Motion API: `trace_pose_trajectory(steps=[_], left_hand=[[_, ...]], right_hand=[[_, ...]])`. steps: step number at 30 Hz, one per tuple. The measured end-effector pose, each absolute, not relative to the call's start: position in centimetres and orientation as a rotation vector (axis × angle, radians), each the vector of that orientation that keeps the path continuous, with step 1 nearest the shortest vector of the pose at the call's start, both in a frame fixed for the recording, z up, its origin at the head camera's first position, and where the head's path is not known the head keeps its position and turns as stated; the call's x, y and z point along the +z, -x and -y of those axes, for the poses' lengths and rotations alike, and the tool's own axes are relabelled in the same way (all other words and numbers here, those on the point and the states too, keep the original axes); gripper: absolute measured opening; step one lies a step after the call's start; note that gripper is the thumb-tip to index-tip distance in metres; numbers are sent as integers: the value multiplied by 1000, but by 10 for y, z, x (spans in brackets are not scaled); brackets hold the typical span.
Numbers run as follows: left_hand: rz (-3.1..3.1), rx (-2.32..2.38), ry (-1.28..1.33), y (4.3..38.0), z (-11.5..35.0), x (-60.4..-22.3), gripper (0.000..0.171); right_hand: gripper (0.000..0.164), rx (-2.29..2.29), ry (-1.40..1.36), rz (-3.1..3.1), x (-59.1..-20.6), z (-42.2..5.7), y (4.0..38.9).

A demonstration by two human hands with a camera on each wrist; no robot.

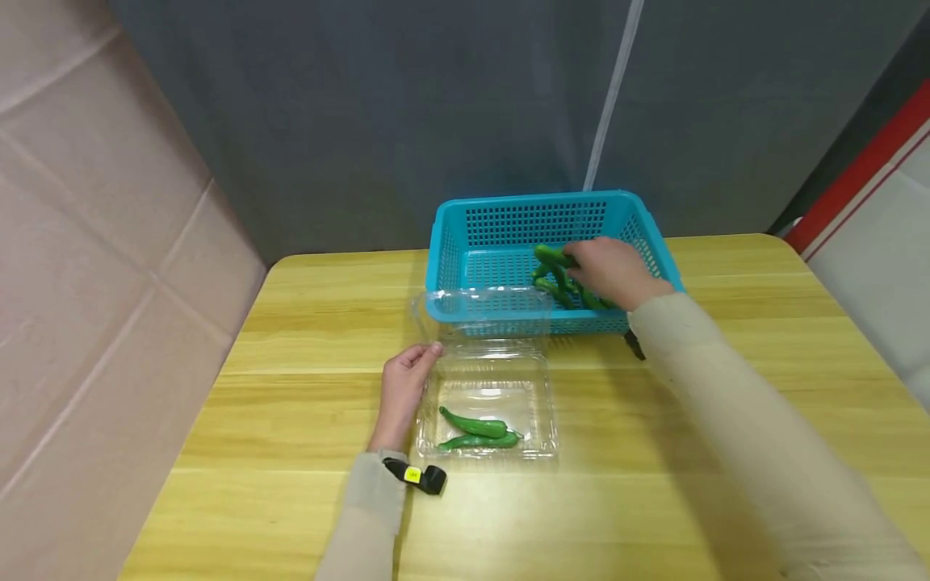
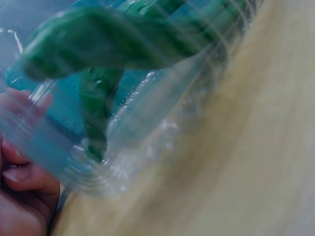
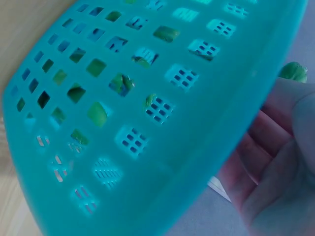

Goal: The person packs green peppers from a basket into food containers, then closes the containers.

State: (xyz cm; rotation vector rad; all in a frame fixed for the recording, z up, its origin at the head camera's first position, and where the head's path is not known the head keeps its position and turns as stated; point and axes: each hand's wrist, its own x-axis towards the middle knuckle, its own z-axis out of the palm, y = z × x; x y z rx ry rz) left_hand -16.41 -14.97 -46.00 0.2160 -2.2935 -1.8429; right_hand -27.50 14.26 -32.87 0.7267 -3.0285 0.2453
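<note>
A clear plastic clamshell container [image 1: 539, 403] lies opened out on the table, its lid [image 1: 479, 303] tilted against the blue basket's front. Two green chili peppers [image 1: 475, 426] rest side by side in its base. My left hand [image 1: 408, 379] pinches the container's left edge near the hinge; the left wrist view shows fingers [image 2: 32, 177] at the plastic. Over the blue basket [image 1: 501, 202], my right hand [image 1: 610, 266] grips a green chili pepper [image 1: 552, 257]. More chili peppers [image 1: 555, 294] lie below it in the basket. In the right wrist view, the basket wall [image 3: 162, 167] hides part of them.
The wooden table [image 1: 291, 420] carries the basket at its back edge. Behind stands a dark grey partition [image 1: 363, 121], with a pale padded wall [image 1: 109, 226] at the left. A black wrist camera [image 1: 429, 479] sits on the left sleeve.
</note>
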Motion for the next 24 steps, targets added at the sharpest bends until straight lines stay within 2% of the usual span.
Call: trace_pose_trajectory(steps=[14,24], left_hand=[[2282,-1861,-219,163,149,-457,37],[2292,-1848,-215,161,148,-454,39]], right_hand=[[20,342,-704,2921,-313,-150,263],[28,373,-717,2795,-304,-153,244]])
